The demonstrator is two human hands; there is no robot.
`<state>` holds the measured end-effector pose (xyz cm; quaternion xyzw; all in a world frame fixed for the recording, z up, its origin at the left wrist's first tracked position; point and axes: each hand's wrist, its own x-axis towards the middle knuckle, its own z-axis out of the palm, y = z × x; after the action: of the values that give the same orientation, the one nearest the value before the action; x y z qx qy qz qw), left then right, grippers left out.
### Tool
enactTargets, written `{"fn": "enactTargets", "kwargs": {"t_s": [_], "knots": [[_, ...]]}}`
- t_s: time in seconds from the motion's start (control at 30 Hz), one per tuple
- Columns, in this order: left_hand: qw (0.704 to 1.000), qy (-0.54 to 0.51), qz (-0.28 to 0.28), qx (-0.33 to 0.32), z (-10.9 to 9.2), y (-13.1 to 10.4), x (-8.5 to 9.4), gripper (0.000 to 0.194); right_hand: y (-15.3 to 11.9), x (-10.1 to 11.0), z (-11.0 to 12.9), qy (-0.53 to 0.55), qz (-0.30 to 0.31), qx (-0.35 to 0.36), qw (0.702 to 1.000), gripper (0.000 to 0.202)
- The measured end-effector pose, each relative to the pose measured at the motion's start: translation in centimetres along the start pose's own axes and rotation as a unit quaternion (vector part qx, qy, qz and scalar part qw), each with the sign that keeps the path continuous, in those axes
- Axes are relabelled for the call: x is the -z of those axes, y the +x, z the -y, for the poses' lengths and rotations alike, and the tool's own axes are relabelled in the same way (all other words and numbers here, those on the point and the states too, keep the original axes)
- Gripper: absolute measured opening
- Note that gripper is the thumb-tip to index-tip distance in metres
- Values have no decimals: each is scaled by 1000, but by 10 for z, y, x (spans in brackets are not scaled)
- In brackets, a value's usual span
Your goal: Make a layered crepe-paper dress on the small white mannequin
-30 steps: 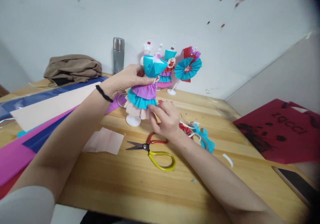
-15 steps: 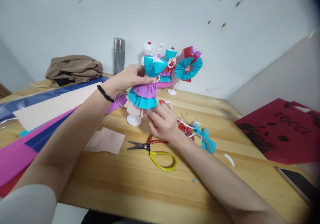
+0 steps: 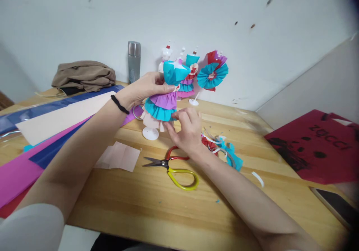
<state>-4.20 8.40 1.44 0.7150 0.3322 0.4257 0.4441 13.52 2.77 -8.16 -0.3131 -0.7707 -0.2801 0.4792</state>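
My left hand (image 3: pixel 154 85) is closed round the waist of a miniature dress form (image 3: pixel 150 133) on a round white base. Its crepe paper dress (image 3: pixel 162 100) has a turquoise top and ruffled skirt layers in purple, turquoise and pale pink. At the skirt's lower right side, my right hand (image 3: pixel 186 127) pinches the hem between thumb and bent forefinger; exactly which layer it grips is partly hidden. Below the hands, scissors (image 3: pixel 168 165) with one red and one yellow handle lie spread. Pale pink paper pieces (image 3: pixel 125 156) rest left of them.
More dressed miniature forms (image 3: pixel 192 60) stand behind, one with a big turquoise rosette (image 3: pixel 212 76). A thermos (image 3: pixel 134 62) and brown cloth (image 3: pixel 84 75) sit at the back left. Coloured paper sheets (image 3: pixel 64 112) cover the left; scraps (image 3: pixel 230 153), a red bag (image 3: pixel 316 146) and a phone (image 3: pixel 333 206) lie right.
My right hand has shifted slightly up along the skirt, its forefinger now at the turquoise ruffle's edge. My left hand keeps its hold on the waist.
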Motion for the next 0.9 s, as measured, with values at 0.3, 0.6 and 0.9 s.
{"fn": "enactTargets", "kwargs": {"t_s": [0.3, 0.6, 0.9], "knots": [[1000, 0, 9, -20, 5, 2, 4, 22, 2, 6, 2, 98, -38, -29, 994, 18], [999, 2, 23, -37, 7, 2, 7, 25, 3, 6, 9, 251, -46, -170, 952, 21], [999, -1, 13, -30, 5, 2, 5, 21, 1, 3, 11, 301, -43, -254, 918, 19]]}}
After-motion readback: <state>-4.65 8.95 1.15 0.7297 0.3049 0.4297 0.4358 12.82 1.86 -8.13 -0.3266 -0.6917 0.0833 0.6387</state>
